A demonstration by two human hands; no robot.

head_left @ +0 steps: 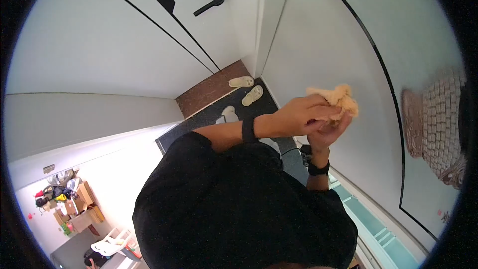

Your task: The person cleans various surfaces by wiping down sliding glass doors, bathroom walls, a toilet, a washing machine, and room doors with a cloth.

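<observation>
A crumpled pale orange cloth (343, 98) is bunched up in front of the white wall, right of centre in the head view. My left hand (303, 113) reaches across from the left, its fingers closed on the cloth. From below, my right hand (329, 132) grips the same cloth, its fingers curled round the lower side. The two hands are pressed close together, so part of the cloth is hidden between them. Both wrists wear dark bands.
A white door with a black handle (209, 1) stands ahead. Pale clogs (252, 95) lie on the dark floor mat near a brown threshold (211, 89). A framed picture (438, 119) hangs at the right. Cardboard boxes (85, 193) and a white chair (109, 243) are at lower left.
</observation>
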